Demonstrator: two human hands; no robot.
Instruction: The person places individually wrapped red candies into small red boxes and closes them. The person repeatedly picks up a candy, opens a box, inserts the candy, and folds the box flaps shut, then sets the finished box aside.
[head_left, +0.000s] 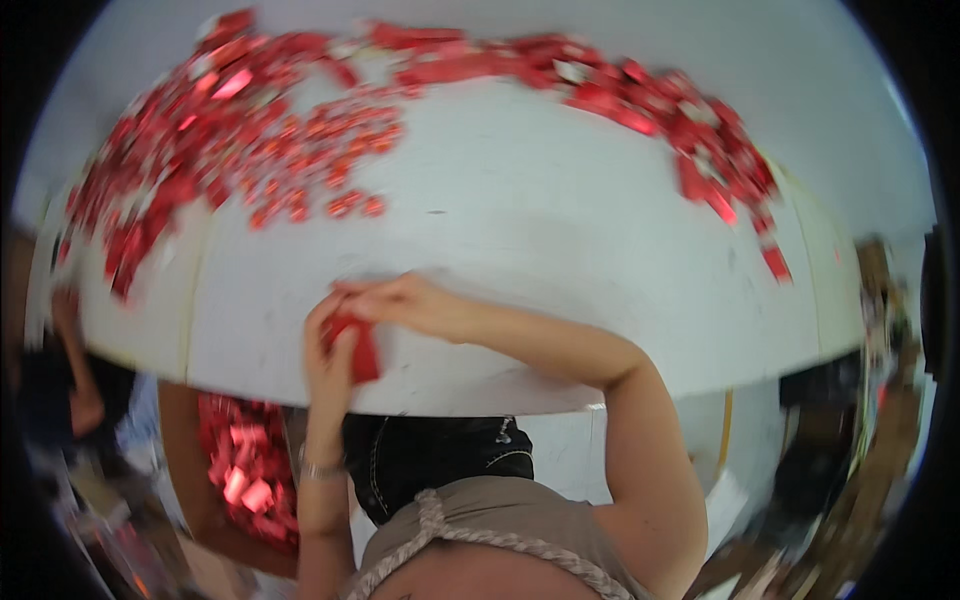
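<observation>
Close to the near edge of the white table (525, 247), my left hand (328, 345) is closed around a small red packet (364, 352). My right hand (397, 300) reaches in from the right, its fingertips at the top of the packet; blur hides whether they pinch it. Beyond my hands, to the left, lie small shiny red-orange pieces (341, 161), loosely scattered. A heap of red packets (161, 165) spreads over the table's far left, and a band of more red packets (615, 97) curves along the far side to the right.
Below the table's edge on the left stands a brown cardboard box (180, 465) filled with red packets. Another person's arm (79, 360) shows at the far left. Blurred boxes (885, 420) line the right side. The table's near edge runs just in front of my body.
</observation>
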